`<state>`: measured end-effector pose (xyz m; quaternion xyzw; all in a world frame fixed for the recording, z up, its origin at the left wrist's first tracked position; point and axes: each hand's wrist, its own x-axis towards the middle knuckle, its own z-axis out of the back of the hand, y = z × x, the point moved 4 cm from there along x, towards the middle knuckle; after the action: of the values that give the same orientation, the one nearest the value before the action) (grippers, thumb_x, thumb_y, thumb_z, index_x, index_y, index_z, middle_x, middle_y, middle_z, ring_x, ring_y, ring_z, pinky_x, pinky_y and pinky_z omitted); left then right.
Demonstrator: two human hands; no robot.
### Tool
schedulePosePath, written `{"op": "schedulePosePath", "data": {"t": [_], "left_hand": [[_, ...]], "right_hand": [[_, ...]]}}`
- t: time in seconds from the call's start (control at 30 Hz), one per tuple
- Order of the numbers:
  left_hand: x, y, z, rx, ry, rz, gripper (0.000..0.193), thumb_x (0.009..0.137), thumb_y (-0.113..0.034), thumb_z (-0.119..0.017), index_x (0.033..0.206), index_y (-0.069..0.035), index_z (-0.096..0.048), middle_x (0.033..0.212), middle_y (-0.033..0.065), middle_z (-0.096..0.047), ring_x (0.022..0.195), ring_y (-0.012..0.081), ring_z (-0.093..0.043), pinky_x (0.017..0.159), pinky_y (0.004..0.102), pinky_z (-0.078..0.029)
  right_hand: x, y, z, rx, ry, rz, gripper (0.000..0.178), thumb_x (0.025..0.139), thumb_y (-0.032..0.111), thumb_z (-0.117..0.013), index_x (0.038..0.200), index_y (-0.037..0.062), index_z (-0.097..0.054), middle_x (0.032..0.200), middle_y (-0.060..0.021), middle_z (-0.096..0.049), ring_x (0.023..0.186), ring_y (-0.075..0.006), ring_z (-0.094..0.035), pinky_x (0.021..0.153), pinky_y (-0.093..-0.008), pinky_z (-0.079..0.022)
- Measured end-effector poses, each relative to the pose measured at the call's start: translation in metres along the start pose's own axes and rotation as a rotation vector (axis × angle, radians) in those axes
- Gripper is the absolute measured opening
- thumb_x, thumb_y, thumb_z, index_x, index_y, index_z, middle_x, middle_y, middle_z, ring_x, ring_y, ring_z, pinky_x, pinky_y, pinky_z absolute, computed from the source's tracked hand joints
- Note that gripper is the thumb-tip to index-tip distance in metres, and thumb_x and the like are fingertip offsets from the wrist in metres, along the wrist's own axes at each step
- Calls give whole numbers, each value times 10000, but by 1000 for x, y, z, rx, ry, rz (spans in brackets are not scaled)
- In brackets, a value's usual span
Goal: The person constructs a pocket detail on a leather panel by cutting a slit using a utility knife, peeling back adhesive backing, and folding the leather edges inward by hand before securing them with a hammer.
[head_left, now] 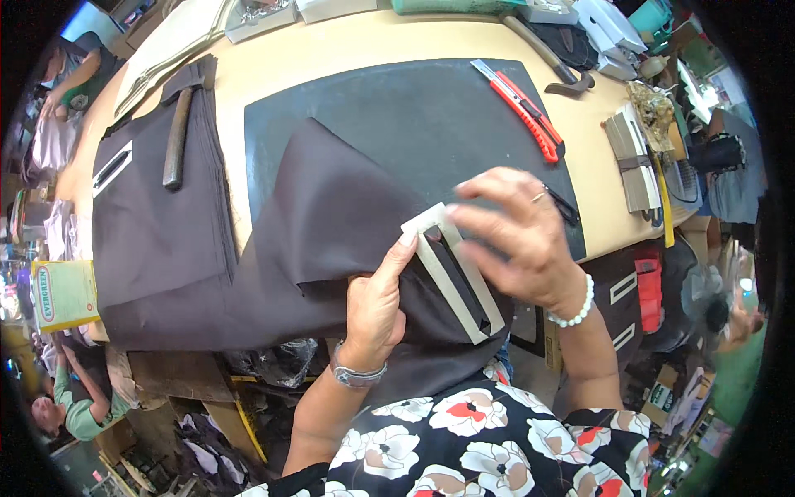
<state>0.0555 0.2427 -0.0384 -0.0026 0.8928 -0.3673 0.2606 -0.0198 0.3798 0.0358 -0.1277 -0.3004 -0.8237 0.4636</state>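
Dark brown fabric (327, 211) is draped over the table's near edge toward my lap. A pale rectangular frame (454, 277) lies on the fabric, around a long narrow slot with dark edges folded in it. My left hand (377, 302) pinches fabric and the frame's upper left edge, thumb on top and fingers curled beneath. My right hand (522, 240) hovers at the frame's upper right side, its fingers apart and blurred by motion. Whether its fingertips touch the frame I cannot tell.
A black cutting mat (373, 108) bears a red utility knife (526, 112). A hammer (176, 132) rests on stacked dark fabric (157, 224) at the left. Another hammer (551, 58) lies at the far right. Bundled card pieces (633, 161) stand near the right edge.
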Motion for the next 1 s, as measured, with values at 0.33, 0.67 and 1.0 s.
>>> {"op": "schedulePosePath", "data": {"t": [0.33,0.67,1.0], "left_hand": [[1,0,0,23,-25,-71,260,884,-105,-625,1087,57,-614,1084,113,-641,989,167,-615,888,296,-481],[4,-1,4,13,-67,-78,257,866,-82,-641,1060,85,-622,1044,143,-657,920,189,-647,820,309,-518],[8,-12,-1,-66,-75,-160,241,891,-128,-624,1065,38,-634,1030,103,-666,915,170,-637,826,295,-506]], "right_hand": [[25,-6,-25,130,-11,237,85,732,140,-676,761,88,-614,811,-16,-622,866,-190,-616,787,-349,-471],[37,-25,-52,727,176,-521,141,848,101,-645,859,-13,-564,641,-72,-592,490,-94,-550,491,-241,-451],[-5,25,-30,514,-188,-499,292,824,2,-584,1112,-2,-532,769,-164,-623,684,-331,-643,592,-377,-496]]}}
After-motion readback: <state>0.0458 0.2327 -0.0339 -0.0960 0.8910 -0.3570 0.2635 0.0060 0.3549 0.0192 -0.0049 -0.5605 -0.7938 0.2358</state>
